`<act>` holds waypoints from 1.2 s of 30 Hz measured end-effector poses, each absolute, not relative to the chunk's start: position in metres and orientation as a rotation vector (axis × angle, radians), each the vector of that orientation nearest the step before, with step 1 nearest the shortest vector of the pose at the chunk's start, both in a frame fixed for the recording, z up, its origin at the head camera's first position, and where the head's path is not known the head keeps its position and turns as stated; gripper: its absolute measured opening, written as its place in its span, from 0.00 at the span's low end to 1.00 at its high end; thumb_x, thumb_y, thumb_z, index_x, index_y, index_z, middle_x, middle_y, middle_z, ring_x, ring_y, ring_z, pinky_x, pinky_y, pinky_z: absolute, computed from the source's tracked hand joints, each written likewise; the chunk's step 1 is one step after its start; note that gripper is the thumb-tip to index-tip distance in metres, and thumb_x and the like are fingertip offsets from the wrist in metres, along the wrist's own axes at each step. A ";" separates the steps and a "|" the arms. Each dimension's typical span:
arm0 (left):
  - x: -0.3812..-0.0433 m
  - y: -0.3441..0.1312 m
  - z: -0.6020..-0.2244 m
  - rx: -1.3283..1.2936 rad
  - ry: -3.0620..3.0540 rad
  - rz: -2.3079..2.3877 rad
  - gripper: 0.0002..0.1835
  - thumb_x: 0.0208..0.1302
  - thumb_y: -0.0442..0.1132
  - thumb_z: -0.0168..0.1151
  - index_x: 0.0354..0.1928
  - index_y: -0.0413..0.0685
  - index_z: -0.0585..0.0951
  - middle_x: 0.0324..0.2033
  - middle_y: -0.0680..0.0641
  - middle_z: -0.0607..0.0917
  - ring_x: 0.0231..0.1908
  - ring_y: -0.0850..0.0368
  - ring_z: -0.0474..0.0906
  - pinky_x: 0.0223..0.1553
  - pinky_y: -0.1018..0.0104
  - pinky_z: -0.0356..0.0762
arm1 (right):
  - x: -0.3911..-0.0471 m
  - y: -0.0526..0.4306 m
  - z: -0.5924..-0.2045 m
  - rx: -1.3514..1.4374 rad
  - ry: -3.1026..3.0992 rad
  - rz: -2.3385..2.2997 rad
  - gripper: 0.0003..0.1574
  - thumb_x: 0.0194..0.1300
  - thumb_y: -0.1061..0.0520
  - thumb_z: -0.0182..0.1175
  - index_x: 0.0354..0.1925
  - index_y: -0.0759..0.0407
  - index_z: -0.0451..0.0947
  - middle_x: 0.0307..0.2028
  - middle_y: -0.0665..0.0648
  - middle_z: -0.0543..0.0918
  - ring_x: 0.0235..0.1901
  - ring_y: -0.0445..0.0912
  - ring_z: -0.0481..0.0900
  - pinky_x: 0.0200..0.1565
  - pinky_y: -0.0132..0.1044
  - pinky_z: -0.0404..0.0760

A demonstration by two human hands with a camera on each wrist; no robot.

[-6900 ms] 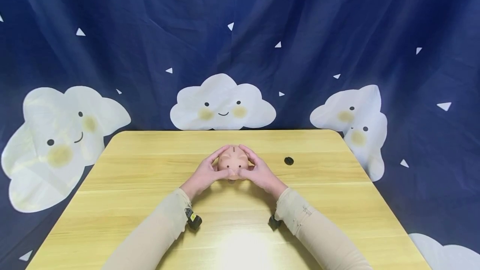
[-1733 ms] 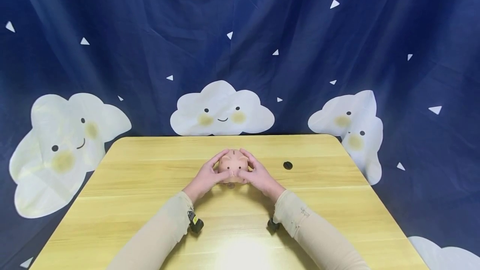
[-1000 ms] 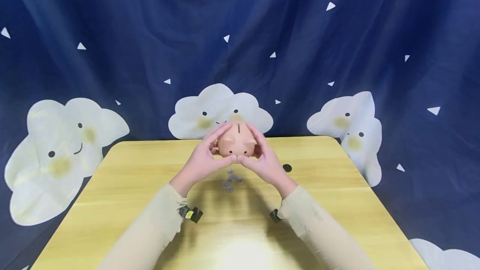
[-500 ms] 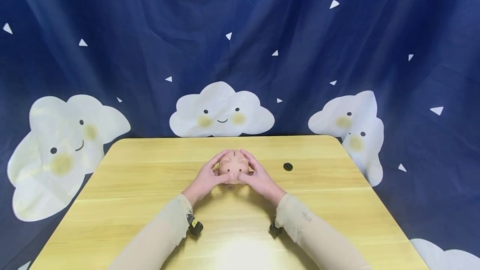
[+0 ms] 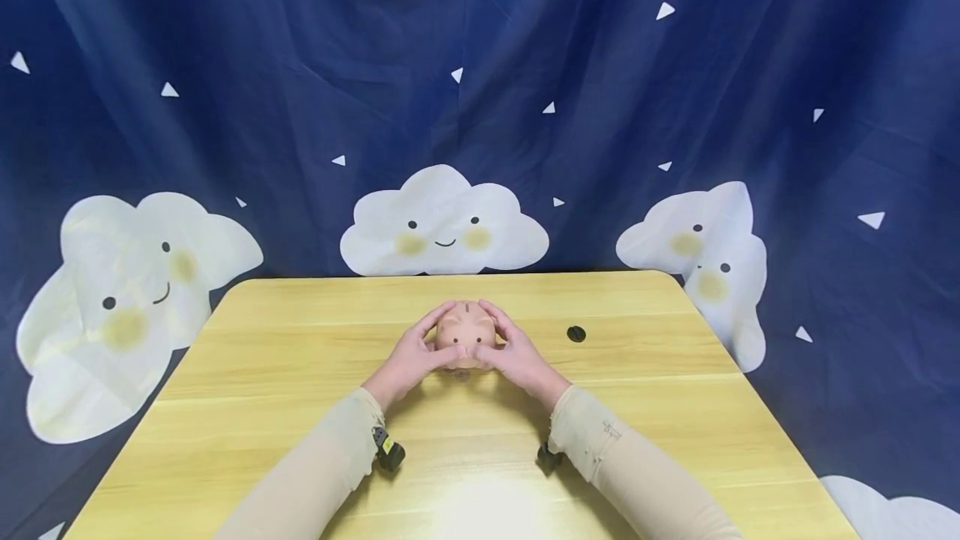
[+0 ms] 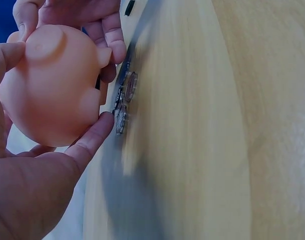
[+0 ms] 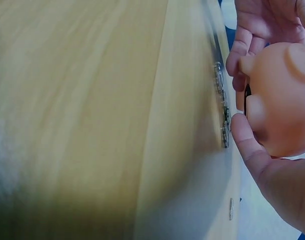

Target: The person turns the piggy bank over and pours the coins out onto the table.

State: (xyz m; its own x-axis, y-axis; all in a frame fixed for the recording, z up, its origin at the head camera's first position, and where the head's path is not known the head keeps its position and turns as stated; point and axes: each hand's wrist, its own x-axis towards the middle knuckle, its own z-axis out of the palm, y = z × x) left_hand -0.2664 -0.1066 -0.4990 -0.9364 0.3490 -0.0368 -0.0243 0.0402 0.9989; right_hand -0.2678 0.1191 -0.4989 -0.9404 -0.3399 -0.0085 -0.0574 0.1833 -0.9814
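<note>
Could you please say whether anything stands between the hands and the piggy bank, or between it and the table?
Nothing visible separates the left hand or right hand from the piggy bank; both hold it. Several coins lie on the table beneath it, in between.

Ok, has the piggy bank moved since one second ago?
Yes, lower in the head view: the piggy bank overlapped the far edge of the table then, and now shows wholly below it.

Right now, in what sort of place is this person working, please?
Probably an indoor recording corner, though the room beyond is hidden. A dark blue curtain with smiling clouds hangs behind a wood-grain table, and a small black camera sits at the left wrist.
</note>
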 end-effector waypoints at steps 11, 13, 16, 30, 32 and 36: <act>-0.271 -0.105 -0.491 0.255 2.013 1.960 0.48 0.66 0.36 0.74 0.84 0.66 0.62 0.84 0.41 0.59 0.68 0.37 0.77 0.57 0.56 0.89 | -0.272 0.120 -0.493 -0.311 2.187 -1.836 0.55 0.67 0.55 0.66 0.86 0.41 0.54 0.78 0.67 0.68 0.56 0.57 0.85 0.54 0.48 0.89; -0.272 -0.104 -0.472 0.256 2.047 1.952 0.49 0.66 0.37 0.74 0.84 0.64 0.61 0.83 0.40 0.60 0.66 0.39 0.78 0.53 0.58 0.90 | -0.273 0.120 -0.477 -0.328 2.186 -1.851 0.55 0.67 0.55 0.66 0.85 0.40 0.55 0.76 0.67 0.70 0.50 0.51 0.86 0.50 0.47 0.90; -0.267 -0.100 -0.433 0.411 2.200 1.951 0.49 0.64 0.38 0.76 0.83 0.68 0.63 0.83 0.43 0.62 0.61 0.40 0.81 0.52 0.57 0.89 | -0.267 0.123 -0.442 -0.499 2.295 -1.897 0.55 0.67 0.55 0.68 0.85 0.39 0.55 0.76 0.65 0.71 0.49 0.51 0.86 0.52 0.47 0.90; -0.257 -0.096 -0.492 0.296 1.993 2.078 0.48 0.66 0.31 0.74 0.83 0.64 0.63 0.82 0.36 0.61 0.63 0.35 0.83 0.57 0.51 0.90 | -0.263 0.124 -0.498 -0.408 2.289 -1.804 0.55 0.69 0.52 0.67 0.85 0.36 0.53 0.80 0.64 0.65 0.62 0.59 0.84 0.60 0.48 0.88; -0.262 -0.097 -0.498 0.308 1.996 2.079 0.47 0.65 0.33 0.75 0.83 0.65 0.64 0.82 0.37 0.63 0.64 0.35 0.82 0.58 0.52 0.89 | -0.266 0.123 -0.500 -0.401 2.273 -1.821 0.54 0.69 0.51 0.67 0.85 0.36 0.53 0.80 0.63 0.65 0.65 0.61 0.82 0.60 0.50 0.88; -0.266 -0.099 -0.505 0.289 2.023 2.053 0.48 0.65 0.35 0.76 0.82 0.70 0.65 0.82 0.42 0.63 0.65 0.37 0.82 0.58 0.58 0.88 | -0.268 0.123 -0.502 -0.404 2.260 -1.807 0.54 0.69 0.50 0.66 0.85 0.34 0.52 0.81 0.63 0.64 0.68 0.63 0.80 0.62 0.48 0.86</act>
